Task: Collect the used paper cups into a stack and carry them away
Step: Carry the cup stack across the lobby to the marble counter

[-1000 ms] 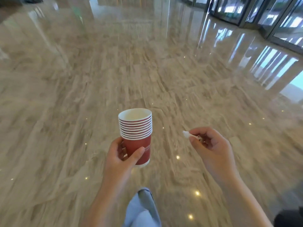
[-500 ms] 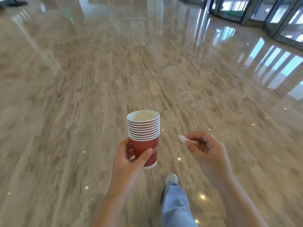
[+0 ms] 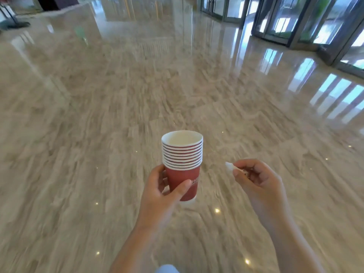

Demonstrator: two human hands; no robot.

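head view, looking down at my two bare hands above a glossy beige marble floor. my left hand held a tall stack of red paper cups, its white rolled rims nested one above another. the stack was upright in front of my body and lifted off the floor. my thumb lay across the front of the bottom cup's red wall and my fingers curled round the far side, just under the band of rims. my right hand was near the stack but not touching it. it pinched a small white scrap between thumb and forefinger, with the other fingers curled in. i could not tell what the scrap was. dark-framed glass doors stood far off at the upper right.

i judged the stack to be light. the layers probably stiffened it near the rims, while the single thin wall at the bottom would dent under a hard squeeze. the coated paper looked smooth enough to slip. the best hold seemed to be a gentle wrap just below the rims, with the stack kept upright so the nested cups would not slide out.
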